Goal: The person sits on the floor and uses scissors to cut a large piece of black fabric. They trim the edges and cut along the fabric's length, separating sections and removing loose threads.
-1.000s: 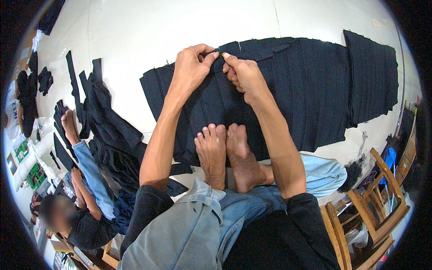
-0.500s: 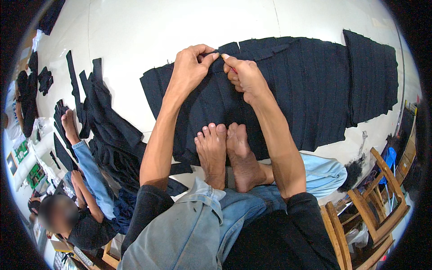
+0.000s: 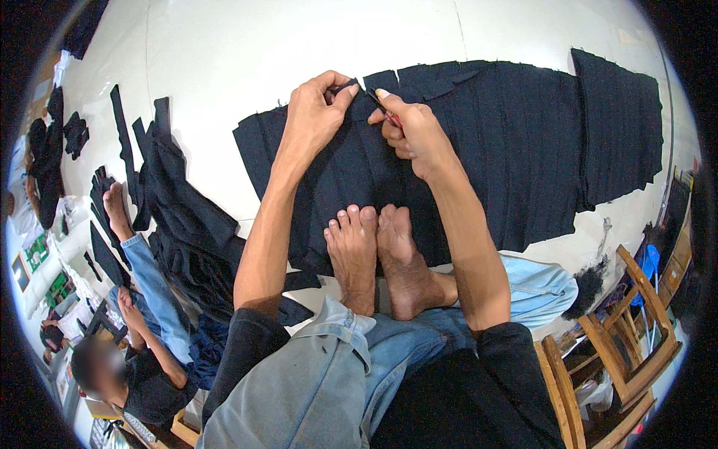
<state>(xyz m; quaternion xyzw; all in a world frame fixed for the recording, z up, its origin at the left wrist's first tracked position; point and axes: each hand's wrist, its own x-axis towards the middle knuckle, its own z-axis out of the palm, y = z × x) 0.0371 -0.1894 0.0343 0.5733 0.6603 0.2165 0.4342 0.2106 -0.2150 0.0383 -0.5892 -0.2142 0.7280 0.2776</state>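
A long, dark, overlapping run of black fabric strips (image 3: 486,157) lies across the white floor in front of me. My left hand (image 3: 318,105) pinches the fabric's far edge between thumb and fingers, lifting it a little. Just to its right, my right hand (image 3: 411,129) is closed around small red-handled snips (image 3: 392,118), whose dark tips point up and left toward the pinched edge. A narrow gap separates the two hands. Most of the snips' handle is hidden in my palm. Both my bare feet (image 3: 351,251) rest on the near part of the fabric.
More black fabric pieces (image 3: 176,191) lie heaped at left. Beyond them a co-worker in a black top (image 3: 153,389) sits on the floor. Wooden stools or frames (image 3: 606,344) stand at lower right, with a blue object (image 3: 649,269) behind.
My right hand has drawn back slightly right and down from the left hand, so the snips' tips now show. My left hand has barely moved. The co-worker has shifted a little.
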